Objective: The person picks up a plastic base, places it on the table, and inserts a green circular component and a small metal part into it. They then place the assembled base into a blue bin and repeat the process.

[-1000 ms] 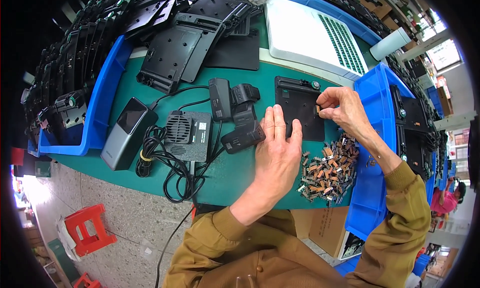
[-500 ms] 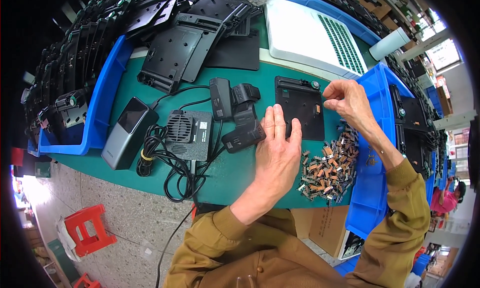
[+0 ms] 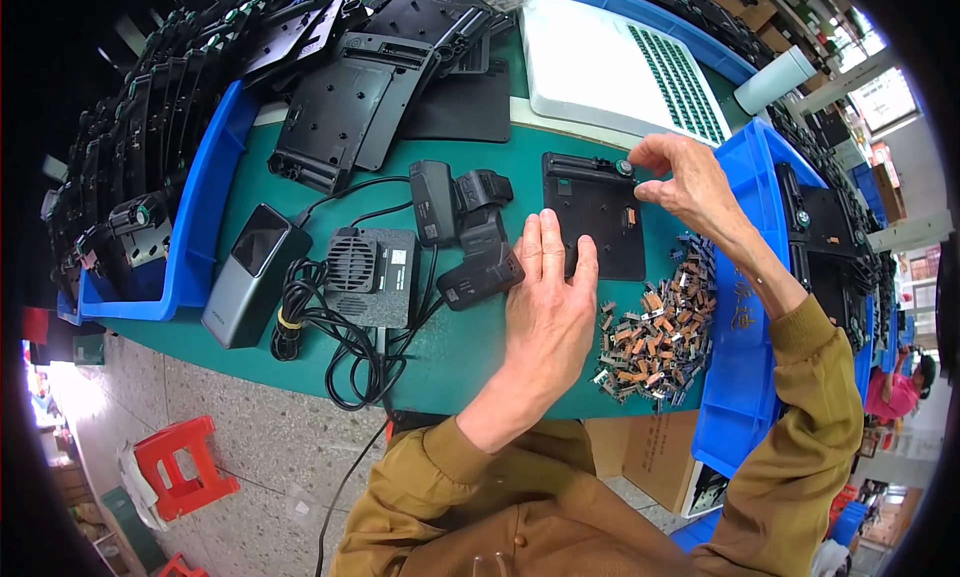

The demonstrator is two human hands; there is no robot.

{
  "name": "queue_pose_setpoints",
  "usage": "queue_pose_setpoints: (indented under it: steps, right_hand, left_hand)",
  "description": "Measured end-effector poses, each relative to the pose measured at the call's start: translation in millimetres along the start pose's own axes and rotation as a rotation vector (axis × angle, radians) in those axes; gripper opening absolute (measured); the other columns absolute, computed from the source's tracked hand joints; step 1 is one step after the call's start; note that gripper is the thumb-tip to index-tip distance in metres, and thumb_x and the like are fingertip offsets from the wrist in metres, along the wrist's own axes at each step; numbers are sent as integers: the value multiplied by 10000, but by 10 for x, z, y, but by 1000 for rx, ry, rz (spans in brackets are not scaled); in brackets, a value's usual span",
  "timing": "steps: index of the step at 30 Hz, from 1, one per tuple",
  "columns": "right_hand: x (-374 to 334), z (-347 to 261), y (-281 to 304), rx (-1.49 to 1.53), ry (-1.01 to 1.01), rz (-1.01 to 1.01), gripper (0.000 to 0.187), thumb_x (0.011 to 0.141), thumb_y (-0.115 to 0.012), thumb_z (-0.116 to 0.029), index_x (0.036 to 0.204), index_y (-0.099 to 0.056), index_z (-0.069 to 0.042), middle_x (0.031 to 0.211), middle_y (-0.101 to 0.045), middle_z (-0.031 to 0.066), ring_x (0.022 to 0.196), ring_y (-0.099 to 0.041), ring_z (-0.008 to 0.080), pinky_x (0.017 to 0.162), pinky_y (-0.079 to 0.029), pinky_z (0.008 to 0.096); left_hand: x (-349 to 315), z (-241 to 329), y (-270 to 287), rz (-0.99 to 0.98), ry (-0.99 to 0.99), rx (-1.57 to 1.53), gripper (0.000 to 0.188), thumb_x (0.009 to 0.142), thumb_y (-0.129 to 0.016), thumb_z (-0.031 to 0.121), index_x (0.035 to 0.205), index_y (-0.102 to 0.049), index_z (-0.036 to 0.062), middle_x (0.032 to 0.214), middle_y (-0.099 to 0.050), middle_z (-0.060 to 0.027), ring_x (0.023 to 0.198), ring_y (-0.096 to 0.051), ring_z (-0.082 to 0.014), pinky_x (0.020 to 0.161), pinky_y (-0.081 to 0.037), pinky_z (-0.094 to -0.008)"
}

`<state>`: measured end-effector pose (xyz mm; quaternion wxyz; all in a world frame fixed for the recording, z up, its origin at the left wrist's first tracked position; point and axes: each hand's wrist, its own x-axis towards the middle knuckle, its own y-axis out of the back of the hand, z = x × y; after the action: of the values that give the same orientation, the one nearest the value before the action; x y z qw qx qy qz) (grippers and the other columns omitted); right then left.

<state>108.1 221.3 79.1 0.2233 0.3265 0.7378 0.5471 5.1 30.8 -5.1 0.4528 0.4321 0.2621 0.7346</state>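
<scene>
A black plastic panel (image 3: 590,232) lies flat on the green mat in front of me. It has a bar along its far edge, a small round knob (image 3: 625,168) at the far right corner and a small copper-coloured part (image 3: 630,217) near its right side. My left hand (image 3: 548,312) rests with fingers stretched, its fingertips on the panel's left part. Beside the knob, my right hand (image 3: 692,185) has thumb and forefinger bent and apart, and nothing shows between them. Closer to me, right of the left hand, sits a pile of small copper-and-silver parts (image 3: 655,342).
Left of my hands are a black strapped device (image 3: 465,237), a grey power bank (image 3: 255,272), a fan unit (image 3: 370,277) and coiled cables. Blue bins (image 3: 740,377) with black panels flank the mat. Stacked panels (image 3: 335,107) and a white tray (image 3: 590,67) stand at the back.
My right hand has moved slightly away from me, toward the knob, and its thumb and forefinger have spread apart. The left hand stays on the panel.
</scene>
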Motion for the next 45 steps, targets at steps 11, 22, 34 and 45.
queue_pose_setpoints:
  steps: [11,22,34,45]
  right_hand:
    - [146,100,-226,10,162,7,407,711,-714,-88,1108,-649,-28,977,-650,188,946,-629,366,840,-489,460]
    - [143,62,-161,-158,315,131,302,698,-651,28,1000,-646,11,886,-629,182,873,-636,368,766,-509,458]
    - [-852,382,1418,-472,74,395,366,741,-677,-117,1090,-633,-13,1037,-675,169,985,-631,349,858,-499,427]
    - [-3079,1063,2132,-525,-732,408,406,670,-694,-159,1042,-661,0,979,-671,156,924,-645,299,817,-508,383]
  left_hand:
    - [13,15,-18,2,5,-12,630,682,-613,-95,1302,-517,-29,1426,-337,-342,1327,-341,-486,1092,-343,-487]
    - [24,13,74,4,-1,-66,843,664,-591,-140,1456,-339,-2,1493,-219,-348,1364,-289,-490,1110,-318,-487]
    - [33,34,44,28,-1,-74,761,822,-574,-85,1501,-240,-4,1520,-237,-308,1394,-291,-435,1150,-264,-438]
    - [-21,22,75,-4,-55,-49,767,836,-559,-71,1511,-204,8,1535,-208,-287,1365,-315,-450,1124,-293,-482]
